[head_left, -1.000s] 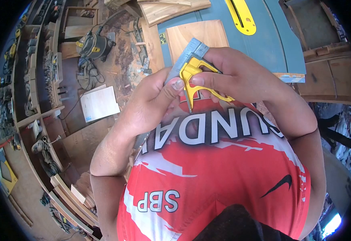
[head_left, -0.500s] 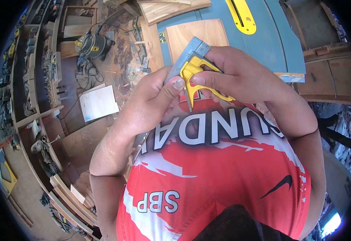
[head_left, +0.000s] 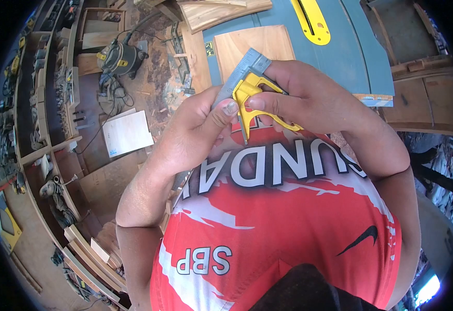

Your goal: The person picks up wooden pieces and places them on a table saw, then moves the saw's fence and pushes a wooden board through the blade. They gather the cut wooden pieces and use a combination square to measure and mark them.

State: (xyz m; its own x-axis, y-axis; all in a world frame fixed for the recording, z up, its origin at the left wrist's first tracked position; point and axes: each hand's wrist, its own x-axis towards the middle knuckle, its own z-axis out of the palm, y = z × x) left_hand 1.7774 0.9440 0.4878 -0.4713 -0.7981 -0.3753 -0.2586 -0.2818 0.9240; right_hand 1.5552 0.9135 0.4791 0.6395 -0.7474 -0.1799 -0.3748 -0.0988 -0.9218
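Observation:
A combination square with a yellow head (head_left: pixel 246 89) and a short grey steel rule (head_left: pixel 247 65) is held in front of my chest. My left hand (head_left: pixel 198 122) grips the rule's lower part, its thumb pressed near the yellow head. My right hand (head_left: pixel 309 96) is closed round the yellow head, with the thumb lying across it. Most of the fingers of both hands are hidden beneath the tool. Just beyond the hands lies a flat wooden board (head_left: pixel 257 41) on the blue-grey saw table (head_left: pixel 340 72).
A yellow slotted insert (head_left: pixel 312 23) sits in the saw table. Another board (head_left: pixel 216 18) lies at its far edge. On the left are a shop vacuum (head_left: pixel 121 58), a white sheet (head_left: pixel 128 133) and shelves (head_left: pixel 55 98) full of tools. Wood scraps litter the floor.

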